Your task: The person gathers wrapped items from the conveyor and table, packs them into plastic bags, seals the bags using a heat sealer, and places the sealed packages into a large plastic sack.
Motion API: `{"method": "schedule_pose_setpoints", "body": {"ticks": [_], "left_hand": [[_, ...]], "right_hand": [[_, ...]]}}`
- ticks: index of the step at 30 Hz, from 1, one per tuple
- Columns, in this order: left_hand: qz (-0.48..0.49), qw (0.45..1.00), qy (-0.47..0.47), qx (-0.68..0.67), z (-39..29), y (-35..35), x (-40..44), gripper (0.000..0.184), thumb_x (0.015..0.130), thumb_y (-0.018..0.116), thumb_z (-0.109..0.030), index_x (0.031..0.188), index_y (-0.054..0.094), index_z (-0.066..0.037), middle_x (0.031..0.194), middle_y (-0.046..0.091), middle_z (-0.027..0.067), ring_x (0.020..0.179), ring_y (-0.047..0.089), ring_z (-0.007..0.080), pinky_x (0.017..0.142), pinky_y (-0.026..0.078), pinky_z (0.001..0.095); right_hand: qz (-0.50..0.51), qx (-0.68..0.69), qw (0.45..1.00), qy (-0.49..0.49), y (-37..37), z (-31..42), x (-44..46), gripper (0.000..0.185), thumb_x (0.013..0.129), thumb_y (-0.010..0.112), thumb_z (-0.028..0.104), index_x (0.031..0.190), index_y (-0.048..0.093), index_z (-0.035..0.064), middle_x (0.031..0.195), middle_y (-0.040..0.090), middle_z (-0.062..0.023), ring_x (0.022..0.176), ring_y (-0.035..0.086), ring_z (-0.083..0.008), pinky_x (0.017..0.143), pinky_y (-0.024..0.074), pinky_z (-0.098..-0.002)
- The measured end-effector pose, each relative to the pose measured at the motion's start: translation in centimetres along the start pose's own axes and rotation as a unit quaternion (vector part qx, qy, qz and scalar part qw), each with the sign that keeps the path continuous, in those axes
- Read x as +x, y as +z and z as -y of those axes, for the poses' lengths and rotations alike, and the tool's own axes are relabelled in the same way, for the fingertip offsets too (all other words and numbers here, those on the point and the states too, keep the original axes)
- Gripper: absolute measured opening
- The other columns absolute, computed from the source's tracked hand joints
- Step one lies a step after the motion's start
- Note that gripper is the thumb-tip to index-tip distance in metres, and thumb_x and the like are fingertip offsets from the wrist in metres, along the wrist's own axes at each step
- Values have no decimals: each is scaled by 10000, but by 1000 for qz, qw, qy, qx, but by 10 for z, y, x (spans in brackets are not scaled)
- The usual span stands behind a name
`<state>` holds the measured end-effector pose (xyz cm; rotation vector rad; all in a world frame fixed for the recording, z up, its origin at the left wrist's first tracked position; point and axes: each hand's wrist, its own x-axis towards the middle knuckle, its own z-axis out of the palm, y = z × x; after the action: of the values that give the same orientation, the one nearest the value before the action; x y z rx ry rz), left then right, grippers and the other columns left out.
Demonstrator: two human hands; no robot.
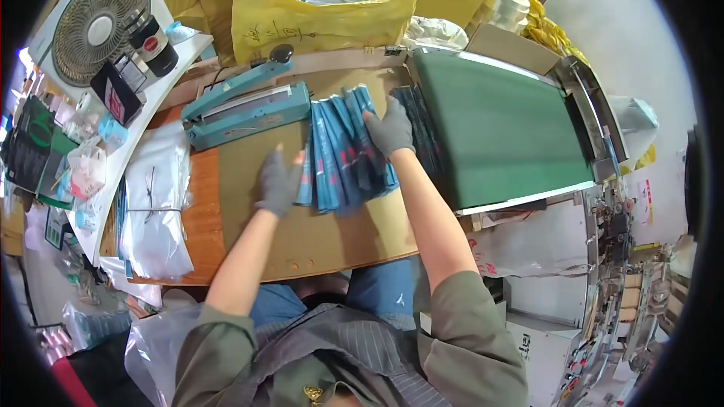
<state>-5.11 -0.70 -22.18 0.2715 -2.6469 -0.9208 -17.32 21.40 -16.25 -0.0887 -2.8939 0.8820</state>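
I read the workspace from the head view. At the rear of the counter (205, 203), a sealer (249, 117) sits left of centre, its lever angled up to the right. A green belt (501, 128) bounds the right side. Behind stands a yellow sack (324, 30) containing similar blue pieces. To the left, a shelf (154, 117) carries a fan (102, 30) and a flask (156, 51); clear bags (154, 203) lie near it. Darker packets (424, 124) occupy the strip beside the belt.

The packets (343, 158) lie between the sealer and the belt: slim, blue, pink-marked, fanned in an uneven, overlapping row. My left hand (277, 185) is open at their left edge, thumb and fingers apart. My right hand (391, 130) is half curled at their upper right; I cannot tell whether it grips any.
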Motion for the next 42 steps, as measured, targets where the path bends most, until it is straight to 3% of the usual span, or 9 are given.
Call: {"method": "schedule_pose_setpoints", "body": {"ticks": [2,10,13,19,29,35,37,39,42], "left_hand": [[4,999,-23,-36,-33,29,12,694,887,458,-512,1320,367,23,1244,481,275,1144,480,398,958,381,425],[101,859,-236,-443,-107,41,17,737,760,662,-509,1219,474,35,1102,576,204,1061,555,282,903,417,346],[98,863,-294,-398,-79,33,8,618,642,773,-490,993,630,-2,896,653,113,872,631,189,775,479,311],[173,832,-306,-430,-44,-6,5,648,619,811,-411,1018,593,52,909,645,119,795,640,184,699,512,294],[75,869,130,-471,-73,-134,-53,1001,532,889,-224,1338,331,-16,1258,489,89,1156,476,180,969,392,322],[136,919,163,-333,-50,-147,-86,691,633,803,-169,1226,477,-34,1141,568,52,1040,537,142,916,429,312],[197,830,72,-518,-55,-174,-101,608,623,792,-144,1161,528,-39,1070,592,37,977,554,143,880,445,313],[220,790,62,-569,-48,-179,-121,565,655,772,-173,1149,531,-39,1038,594,53,933,577,159,833,470,296],[292,585,-151,-742,-29,-156,-166,550,711,731,-292,1135,509,-22,971,588,65,896,587,150,769,504,287]], "right_hand": [[-149,-21,987,-54,-3,-17,12,650,754,627,401,1206,431,-24,1157,501,-268,1022,548,-418,861,456,-451],[194,144,970,36,2,0,-23,734,668,648,634,945,620,-45,923,635,-262,864,631,-371,738,482,-417],[390,406,808,176,29,-12,-35,488,713,731,466,917,660,28,836,661,-53,718,630,-136,623,489,-272],[413,640,622,184,36,15,-82,382,841,641,318,1127,583,71,951,648,-61,773,639,-154,683,534,-299],[314,545,729,-271,-45,83,-143,1011,593,838,288,1386,273,14,1285,454,-108,1157,467,-207,976,385,-344],[301,530,748,-261,-49,131,-205,989,604,839,163,1382,253,-7,1196,502,-109,1074,521,-206,913,431,-298],[290,561,771,-83,-71,156,-236,866,631,816,132,1330,324,-6,1107,535,-91,1001,551,-206,888,442,-293],[190,465,803,-322,-66,159,-237,791,684,766,227,1315,348,-5,1159,518,-111,1004,552,-202,889,438,-328],[472,434,736,-218,-47,159,-219,656,700,685,348,1207,510,-28,1136,582,-166,980,585,-239,884,440,-344]]}}
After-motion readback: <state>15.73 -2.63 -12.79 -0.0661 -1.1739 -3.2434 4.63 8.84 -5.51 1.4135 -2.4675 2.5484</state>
